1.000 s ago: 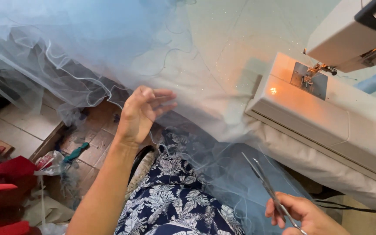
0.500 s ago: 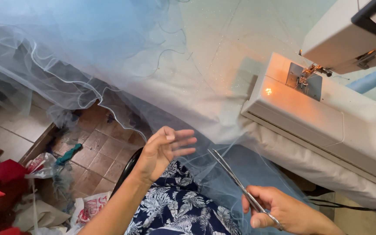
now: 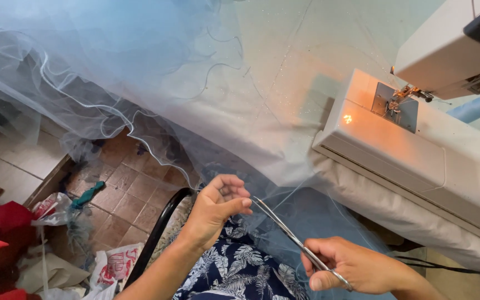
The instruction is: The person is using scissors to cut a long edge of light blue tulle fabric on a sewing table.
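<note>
My left hand (image 3: 215,208) is curled with thumb and fingertips pressed together, apparently pinching a thread or a fold of the pale blue tulle (image 3: 156,72) just at the tips of the scissors (image 3: 295,241); the thread itself is too fine to make out. My right hand (image 3: 356,266) is closed around the scissor handles, and the long, narrow metal blades point up and left toward the left grip, almost touching its fingertips; whether the blades are parted cannot be told. In my judgement the step in hand is trimming: the left grip presents the material and the right brings the cutting edge to it. The next move calls for tension held by the left grip, the blades set close beside the fingertips without touching them, and only the intended strand between the blades, since the sheer layers lie close around. The tulle is translucent and faintly glittered, with thin corded edges running in wavy lines; it spreads over the surface (image 3: 418,214) from its near-left edge across to the white sewing machine (image 3: 418,150), falls off the near edge and drapes over my lap, where a dark floral-print garment (image 3: 240,272) shows beneath. The machine's lamp casts an orange glow on its bed.
</note>
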